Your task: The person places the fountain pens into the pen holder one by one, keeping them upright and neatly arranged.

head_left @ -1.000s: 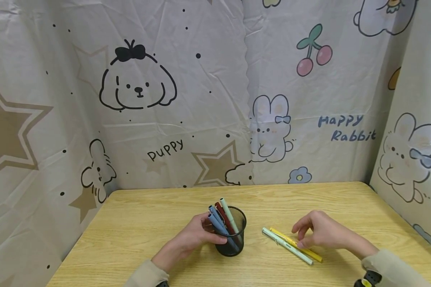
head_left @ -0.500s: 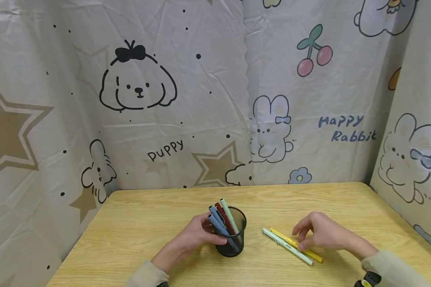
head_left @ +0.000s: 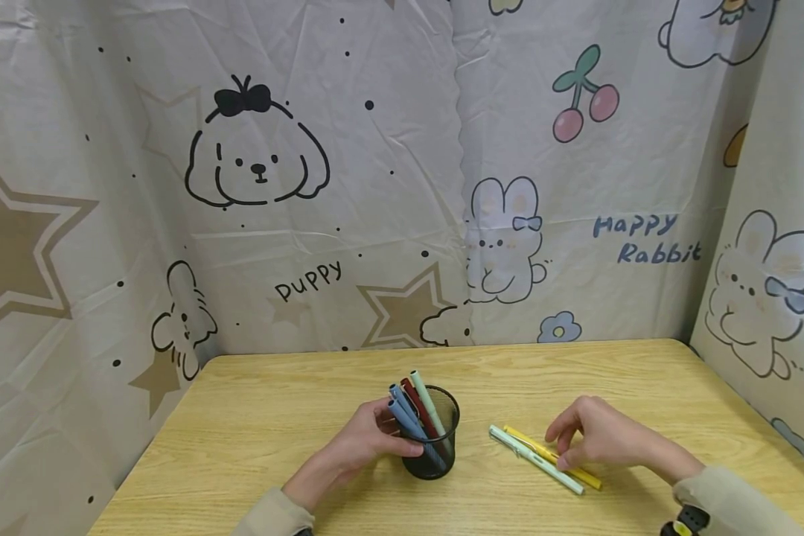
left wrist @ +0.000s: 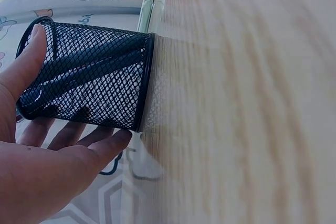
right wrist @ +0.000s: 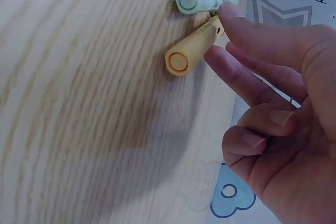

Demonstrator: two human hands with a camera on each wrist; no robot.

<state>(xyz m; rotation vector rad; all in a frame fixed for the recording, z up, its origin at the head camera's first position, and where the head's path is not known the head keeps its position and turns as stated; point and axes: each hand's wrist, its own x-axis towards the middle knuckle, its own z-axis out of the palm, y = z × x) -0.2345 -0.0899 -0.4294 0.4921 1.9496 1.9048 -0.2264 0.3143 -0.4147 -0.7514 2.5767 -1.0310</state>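
Observation:
A black mesh pen holder (head_left: 429,467) stands upright on the table, holding blue pens (head_left: 404,417), a dark red pen (head_left: 430,418) and a pale green pen (head_left: 426,398) that lean inside it. My left hand (head_left: 365,439) grips its left side, thumb at the front near the rim; in the left wrist view the fingers lie beneath the mesh wall (left wrist: 94,77). To the right, a yellow pen (head_left: 586,478) and a mint green pen (head_left: 543,465) lie side by side. My right hand (head_left: 603,432) pinches the yellow pen between thumb and fingertips, other fingers curled.
The wooden table (head_left: 295,387) ends at a back edge against a printed cloth (head_left: 402,246), which also hangs along both sides. A dark wristband (head_left: 686,521) shows at the right sleeve.

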